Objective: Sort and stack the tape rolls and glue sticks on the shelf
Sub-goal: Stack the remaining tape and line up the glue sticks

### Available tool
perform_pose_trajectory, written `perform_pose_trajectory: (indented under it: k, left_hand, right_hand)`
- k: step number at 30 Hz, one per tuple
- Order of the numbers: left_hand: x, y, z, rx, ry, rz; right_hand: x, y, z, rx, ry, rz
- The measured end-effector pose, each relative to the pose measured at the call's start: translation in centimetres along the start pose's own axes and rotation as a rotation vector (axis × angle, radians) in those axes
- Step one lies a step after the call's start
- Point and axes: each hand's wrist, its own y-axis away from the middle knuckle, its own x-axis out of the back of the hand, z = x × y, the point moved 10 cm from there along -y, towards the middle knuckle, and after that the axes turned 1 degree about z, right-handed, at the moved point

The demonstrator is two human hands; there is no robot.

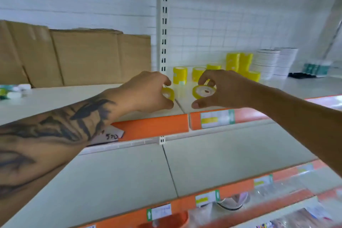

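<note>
Both of the person's arms reach over the upper shelf (74,96), a pale board with an orange front strip (153,126). The left hand (148,92), on a tattooed forearm, has its fingers curled round a yellow tape roll (169,94) near the shelf's front edge; whether that roll rests on the board or is lifted I cannot tell. Just to its right, the right hand (220,89) pinches a second yellow roll (203,91) between thumb below and fingers above, its white core facing outward, held a little above the shelf.

Farther back stand more yellow rolls: a short stack (180,75) nearest the slotted upright post (163,24), another (198,73) beside it, and taller stacks (239,62) farther right. Right of those sit white stacked rolls (266,64), then small dark and teal items (312,71) too blurred to name.

At the far left of the shelf lie some white and green pieces (13,91), also blurred. Flattened cardboard (83,57) leans against the white wire-grid back. A price label (216,118) sits on the orange strip below the right hand
</note>
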Motion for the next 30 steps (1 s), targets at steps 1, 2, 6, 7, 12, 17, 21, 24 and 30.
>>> perform_pose_trajectory:
  k: [1, 2, 6, 7, 12, 17, 21, 24, 30]
  left_hand:
    - [-0.6, -0.8, 2.4, -0.018, -0.008, 0.007]
    - [-1.1, -1.5, 4.7, -0.037, -0.015, 0.017]
    - [-2.6, -3.8, 12.9, -0.074, 0.034, 0.046]
    - [-2.9, -4.3, 14.5, -0.073, 0.049, 0.043]
    - [-4.6, -6.9, 21.1, -0.089, 0.098, 0.039]
    - [-6.0, -10.1, 25.1, -0.109, 0.12, 0.054]
    - [-7.0, -12.6, 27.1, -0.139, 0.162, 0.092]
    - [-8.0, -14.8, 28.4, -0.179, 0.17, 0.121]
    - [-10.8, -20.2, 29.4, -0.176, 0.14, 0.083]
  right_hand:
    - [0.9, 1.4, 2.7, -0.023, -0.015, 0.019]
    - [1.9, 2.8, 5.3, -0.049, -0.034, 0.039]
    - [4.7, 7.5, 15.1, -0.153, -0.095, 0.079]
    - [5.3, 8.4, 17.1, -0.164, -0.087, 0.086]
    - [8.1, 11.0, 24.4, -0.186, -0.094, 0.16]
    - [9.7, 11.6, 29.7, -0.233, -0.151, 0.208]
    - [9.9, 10.6, 32.9, -0.238, -0.151, 0.209]
    - [9.7, 8.9, 35.2, -0.224, -0.121, 0.187]
    - [8.7, 2.8, 39.9, -0.177, -0.044, 0.059]
